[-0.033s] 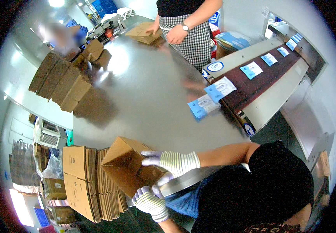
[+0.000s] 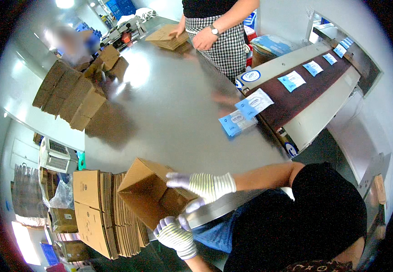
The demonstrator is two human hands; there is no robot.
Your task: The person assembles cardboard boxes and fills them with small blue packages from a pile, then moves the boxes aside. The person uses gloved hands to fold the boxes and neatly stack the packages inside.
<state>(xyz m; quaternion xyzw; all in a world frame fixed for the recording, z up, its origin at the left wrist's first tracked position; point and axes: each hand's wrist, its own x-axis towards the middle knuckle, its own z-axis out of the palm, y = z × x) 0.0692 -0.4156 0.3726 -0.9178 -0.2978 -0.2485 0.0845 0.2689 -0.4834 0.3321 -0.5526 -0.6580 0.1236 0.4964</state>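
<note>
An opened cardboard box [image 2: 138, 199], tilted with its mouth toward me, stands at the near edge of the metal table. My left hand [image 2: 176, 236], in a striped white knit glove with lilac fingertips, is closed over the box's near rim. Over the box's right side lies my right hand [image 2: 203, 187], gloved the same way. Its fingers are stretched out toward the box's opening, and its thumb is held apart. Inside, the box shows bare brown walls; its lower corner is partly hidden by my hands.
Flattened cartons [image 2: 97, 213] stand stacked left of the box. More cardboard [image 2: 69, 97] is piled at the far left, near a blurred person. Across the metal table [image 2: 174, 122], another person's hand rests on folded cartons [image 2: 168, 37]. A conveyor [image 2: 296, 97] brings blue-and-white packets [image 2: 237, 123] from the right.
My right hand's fingers have come closer together and shifted slightly over the box's side. My left hand stays on the near rim, and the box has hardly moved.
</note>
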